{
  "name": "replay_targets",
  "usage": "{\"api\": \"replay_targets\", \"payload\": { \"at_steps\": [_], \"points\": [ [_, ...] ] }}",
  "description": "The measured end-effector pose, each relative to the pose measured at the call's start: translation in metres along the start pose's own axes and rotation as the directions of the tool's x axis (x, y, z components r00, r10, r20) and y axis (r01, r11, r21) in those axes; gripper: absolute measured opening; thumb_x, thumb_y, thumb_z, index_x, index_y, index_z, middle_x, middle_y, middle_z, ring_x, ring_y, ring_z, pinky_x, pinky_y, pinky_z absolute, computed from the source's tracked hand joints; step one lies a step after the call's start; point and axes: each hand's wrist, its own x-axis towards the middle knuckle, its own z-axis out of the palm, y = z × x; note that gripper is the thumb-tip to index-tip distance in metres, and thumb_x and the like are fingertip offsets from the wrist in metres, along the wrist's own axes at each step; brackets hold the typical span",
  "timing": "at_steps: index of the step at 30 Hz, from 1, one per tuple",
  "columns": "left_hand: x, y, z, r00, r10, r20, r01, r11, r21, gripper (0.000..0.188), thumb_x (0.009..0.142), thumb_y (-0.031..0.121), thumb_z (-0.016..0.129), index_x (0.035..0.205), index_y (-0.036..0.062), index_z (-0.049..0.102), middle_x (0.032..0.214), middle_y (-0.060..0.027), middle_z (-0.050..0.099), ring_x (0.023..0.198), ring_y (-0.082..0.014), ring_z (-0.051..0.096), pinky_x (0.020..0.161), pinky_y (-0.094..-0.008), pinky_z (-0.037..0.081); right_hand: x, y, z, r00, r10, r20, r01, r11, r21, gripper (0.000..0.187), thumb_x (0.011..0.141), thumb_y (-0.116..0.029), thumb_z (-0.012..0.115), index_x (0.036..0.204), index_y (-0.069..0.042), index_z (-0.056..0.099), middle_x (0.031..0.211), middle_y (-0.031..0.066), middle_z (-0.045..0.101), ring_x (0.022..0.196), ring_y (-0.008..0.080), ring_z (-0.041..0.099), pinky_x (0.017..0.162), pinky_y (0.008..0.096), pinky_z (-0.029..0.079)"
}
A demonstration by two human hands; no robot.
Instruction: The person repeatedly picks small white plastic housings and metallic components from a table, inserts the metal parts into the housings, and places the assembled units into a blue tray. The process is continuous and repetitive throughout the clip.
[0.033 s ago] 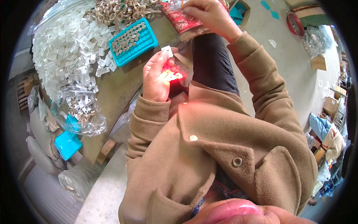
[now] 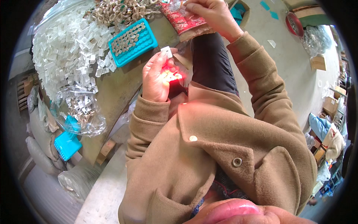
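My left hand [image 2: 154, 79] pinches a small white plastic piece [image 2: 167, 52] between thumb and fingers, beside the blue tray [image 2: 153, 44]. Bright red light falls on its palm and fingers. Rows of small round metallic discs [image 2: 125, 42] lie in the tray and fill part of its hollows. My right hand [image 2: 215, 15] is over a red patterned cloth [image 2: 179, 23] at the top, thumb and fingers pressed together. Some clear plastic shows by its fingertips, and whatever it pinches is too small to make out.
A large heap of clear and white plastic pieces [image 2: 69, 52] covers the table's left. Bracelet-like metallic rings [image 2: 121, 12] pile up behind the tray. A clear bag [image 2: 87, 119] of parts and another blue tray [image 2: 68, 145] sit at the near left. Cardboard boxes [image 2: 330, 106] stand far right.
My right hand has moved slightly down and to the right over the red cloth. The left hand keeps its pinch on the white plastic piece.
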Motion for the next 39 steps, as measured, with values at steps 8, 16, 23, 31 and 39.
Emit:
{"api": "replay_targets", "payload": {
  "at_steps": [8,16,23,31,39],
  "points": [
    [-0.002,-0.005,0.002,1.0,-0.013,-0.014,0.013,1.0,-0.012,0.036,0.101,0.021,0.057,0.122,-0.0077,0.061,0.082,-0.0008,0.058,0.069,-0.0085,0.052,0.069,-0.026,0.05,0.002,0.011,-0.009,0.949,0.306,0.076,-0.272,0.674,0.687,0.007,0.095,-0.011,0.065,0.099,-0.006,0.068,0.082,0.0027,0.067,0.069,0.012,0.064,0.062,0.0254,0.054],
    [-0.003,-0.006,-0.001,1.0,-0.004,-0.008,0.004,1.0,-0.021,0.036,0.101,0.02,0.057,0.122,-0.0083,0.061,0.082,-0.0008,0.058,0.07,-0.0085,0.051,0.069,-0.0258,0.05,-0.028,-0.006,-0.009,0.988,-0.044,0.15,0.123,0.815,-0.566,0.019,0.087,-0.015,0.071,0.103,-0.005,0.071,0.094,0.0143,0.07,0.086,0.0268,0.07,0.077,0.0336,0.055],
    [-0.005,-0.005,0.0,0.999,0.019,-0.037,-0.019,1.0,-0.008,0.036,0.102,0.021,0.057,0.123,-0.0085,0.061,0.083,-0.0013,0.059,0.071,-0.0076,0.052,0.068,-0.0251,0.05,-0.028,-0.005,-0.001,0.989,-0.087,0.117,0.14,0.784,-0.605,0.012,0.088,-0.012,0.067,0.098,-0.005,0.068,0.094,0.0142,0.069,0.085,0.0277,0.07,0.075,0.0356,0.054],
    [-0.009,0.003,-0.002,0.996,-0.015,-0.086,0.007,0.996,-0.093,0.043,0.106,0.029,0.051,0.128,-0.0072,0.057,0.089,-0.0032,0.063,0.071,-0.0081,0.053,0.073,-0.0293,0.051,-0.046,-0.032,0.023,0.885,0.419,0.204,-0.442,0.613,0.655,0.005,0.091,-0.007,0.065,0.089,-0.002,0.066,0.092,0.0077,0.071,0.083,0.023,0.07,0.071,0.0342,0.055],
    [-0.012,0.004,-0.016,0.996,0.079,0.038,-0.065,0.96,-0.271,0.025,0.102,0.025,0.06,0.114,0.0046,0.066,0.098,-0.0066,0.068,0.088,-0.0155,0.065,0.08,-0.032,0.056,-0.061,-0.031,0.081,0.917,0.163,0.363,-0.395,0.478,0.784,0.01,0.102,-0.01,0.057,0.11,-0.004,0.06,0.126,0.0144,0.066,0.112,0.021,0.065,0.094,0.0329,0.057]
  ]
}}
